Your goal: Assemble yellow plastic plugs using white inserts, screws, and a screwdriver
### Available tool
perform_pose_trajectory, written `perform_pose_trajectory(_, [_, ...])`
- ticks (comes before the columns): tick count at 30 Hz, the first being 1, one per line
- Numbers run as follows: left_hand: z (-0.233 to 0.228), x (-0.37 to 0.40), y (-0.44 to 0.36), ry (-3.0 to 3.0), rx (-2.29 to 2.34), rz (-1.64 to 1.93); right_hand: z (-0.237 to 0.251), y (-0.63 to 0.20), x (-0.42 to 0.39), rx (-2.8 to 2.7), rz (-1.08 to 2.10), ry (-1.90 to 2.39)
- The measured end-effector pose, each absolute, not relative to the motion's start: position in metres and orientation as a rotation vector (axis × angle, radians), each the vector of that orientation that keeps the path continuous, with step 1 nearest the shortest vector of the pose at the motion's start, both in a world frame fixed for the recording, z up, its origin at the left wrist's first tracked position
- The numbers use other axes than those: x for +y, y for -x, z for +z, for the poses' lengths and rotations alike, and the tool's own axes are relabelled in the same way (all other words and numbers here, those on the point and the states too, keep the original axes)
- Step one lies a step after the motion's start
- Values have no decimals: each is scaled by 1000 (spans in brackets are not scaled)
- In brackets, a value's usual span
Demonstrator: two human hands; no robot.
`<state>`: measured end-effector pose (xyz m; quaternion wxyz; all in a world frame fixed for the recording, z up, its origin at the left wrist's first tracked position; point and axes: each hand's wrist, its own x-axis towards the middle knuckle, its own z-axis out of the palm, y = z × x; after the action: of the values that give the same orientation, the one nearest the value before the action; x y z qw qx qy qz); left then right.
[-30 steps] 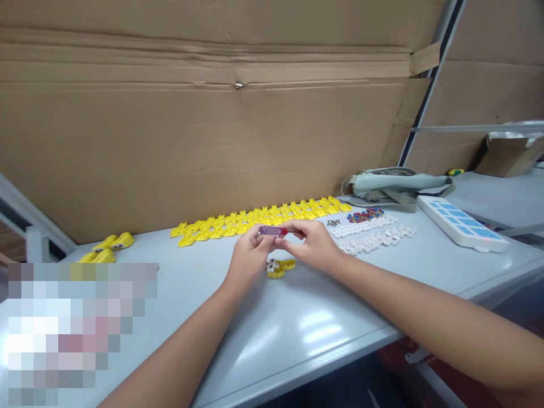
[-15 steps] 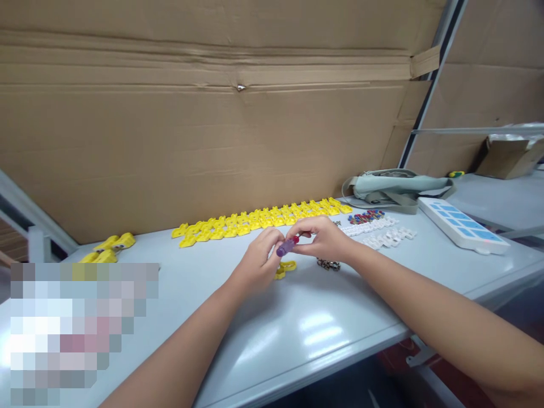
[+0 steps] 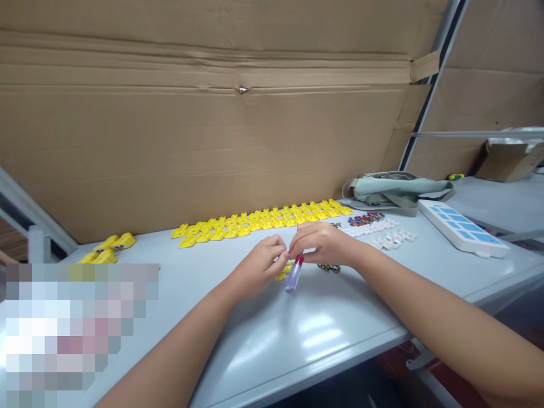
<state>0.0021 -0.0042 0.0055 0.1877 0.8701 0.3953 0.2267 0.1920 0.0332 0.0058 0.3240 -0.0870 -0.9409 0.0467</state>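
Observation:
My right hand [image 3: 323, 243] is closed on a screwdriver [image 3: 293, 276] with a clear purple handle and red collar. Its handle hangs down toward me, and its tip is hidden by my fingers. My left hand [image 3: 261, 267] is pinched just to the left, fingertips almost touching those of the right; whatever it may hold is too small to make out. Behind and below the hands, a yellow plastic part [image 3: 283, 273] lies on the table, partly covered. Right of it, under my right wrist, sits a small heap of dark metal pieces [image 3: 329, 268].
Rows of yellow parts [image 3: 238, 225] line the cardboard wall [image 3: 212, 141]. Toward the right are white parts [image 3: 389, 238], red and blue pieces [image 3: 366, 218], a grey-green bag [image 3: 391, 190] and a white case with blue panels [image 3: 463, 226]. More yellow pieces [image 3: 113, 243] lie left, beside a blurred-out area.
The screwdriver has swung from lying between both hands to hanging handle-down from my right hand. My left fingers have come off its handle and pinch close by.

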Motion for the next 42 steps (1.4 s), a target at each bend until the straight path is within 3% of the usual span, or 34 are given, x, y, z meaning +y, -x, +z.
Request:
perform_pose_trajectory(13, [-3, -3, -8, -2108, 1417, 770, 11, -185, 28, -2580, -665, 140])
perform_pose_trajectory(26, [0, 3, -1, -2454, 1300, 761, -3, -187, 42, -2444, -194, 254])
perform_pose_trajectory(36, [2, 2, -3, -2573, 1428, 621, 6, -182, 29, -2473, -351, 147])
perform_pose_trajectory(42, [-5, 7, 1, -2257, 1562, 822, 4, -184, 34, -2566, -357, 267])
